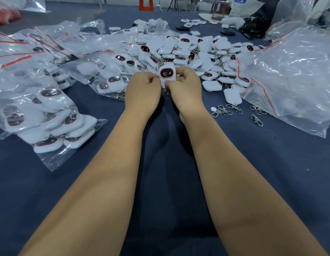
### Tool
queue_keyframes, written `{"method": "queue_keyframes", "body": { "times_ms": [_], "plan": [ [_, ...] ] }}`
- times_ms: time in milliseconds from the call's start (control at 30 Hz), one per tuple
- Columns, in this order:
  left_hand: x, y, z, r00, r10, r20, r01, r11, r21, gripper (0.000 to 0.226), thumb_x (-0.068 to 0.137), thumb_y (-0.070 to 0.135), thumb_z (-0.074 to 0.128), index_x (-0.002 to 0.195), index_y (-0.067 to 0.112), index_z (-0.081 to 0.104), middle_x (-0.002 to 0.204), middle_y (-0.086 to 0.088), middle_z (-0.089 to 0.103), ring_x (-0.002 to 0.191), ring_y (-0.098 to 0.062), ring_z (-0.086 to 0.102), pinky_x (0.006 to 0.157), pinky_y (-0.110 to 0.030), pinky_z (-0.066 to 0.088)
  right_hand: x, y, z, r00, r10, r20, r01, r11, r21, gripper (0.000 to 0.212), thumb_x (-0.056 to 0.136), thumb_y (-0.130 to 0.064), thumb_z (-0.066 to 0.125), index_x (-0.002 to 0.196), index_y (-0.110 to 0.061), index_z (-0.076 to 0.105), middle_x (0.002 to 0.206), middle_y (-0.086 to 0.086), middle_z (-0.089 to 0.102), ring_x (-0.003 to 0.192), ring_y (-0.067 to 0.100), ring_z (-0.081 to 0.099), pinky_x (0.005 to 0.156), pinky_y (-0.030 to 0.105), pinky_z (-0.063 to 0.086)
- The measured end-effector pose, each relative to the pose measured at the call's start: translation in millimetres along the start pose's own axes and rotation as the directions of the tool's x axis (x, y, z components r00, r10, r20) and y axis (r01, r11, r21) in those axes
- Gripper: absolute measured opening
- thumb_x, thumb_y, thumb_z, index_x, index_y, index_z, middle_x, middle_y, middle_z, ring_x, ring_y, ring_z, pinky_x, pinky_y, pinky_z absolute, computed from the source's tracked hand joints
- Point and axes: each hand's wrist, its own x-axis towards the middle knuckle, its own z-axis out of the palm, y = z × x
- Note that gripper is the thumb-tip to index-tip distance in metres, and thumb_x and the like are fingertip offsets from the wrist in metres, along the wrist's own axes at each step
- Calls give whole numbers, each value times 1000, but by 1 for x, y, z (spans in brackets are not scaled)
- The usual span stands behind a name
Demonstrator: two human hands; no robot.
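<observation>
A small white keychain gadget (166, 73) with a dark, red-rimmed screen is held upright between both hands above the dark blue cloth (160, 163). My left hand (143, 91) pinches its left edge with curled fingers. My right hand (184, 87) grips its right side and lower edge, thumb under the screen. Behind it lies a big loose pile of the same white gadgets (179, 50) with metal clasps.
Clear zip bags filled with gadgets (47, 115) lie at the left. A heap of empty bags with red seals (293, 71) fills the right. Loose metal clasps (223, 110) and two white gadgets (232, 97) lie near my right hand. A water bottle (240, 4) stands far back.
</observation>
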Motion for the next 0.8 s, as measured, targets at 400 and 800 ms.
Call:
{"method": "queue_keyframes", "body": {
  "times_ms": [400,800],
  "plan": [
    [1,0,0,998,-55,14,56,993,-105,22,84,12,46,68,2,59,57,0,49,62,-17,40,61,-31,35,2,1,0,1000,31,-5,-31,999,26,19,84,-3,67,98,-15,62,93,11,72,84,21,69,85,38,58],
    [2,1,0,994,-98,40,104,974,-201,24,88,22,55,67,17,64,51,6,56,45,-6,46,49,-19,37,0,-1,0,997,58,55,-60,998,36,25,87,-1,57,111,-5,62,87,7,68,76,17,63,81,39,56]
  ]
}}
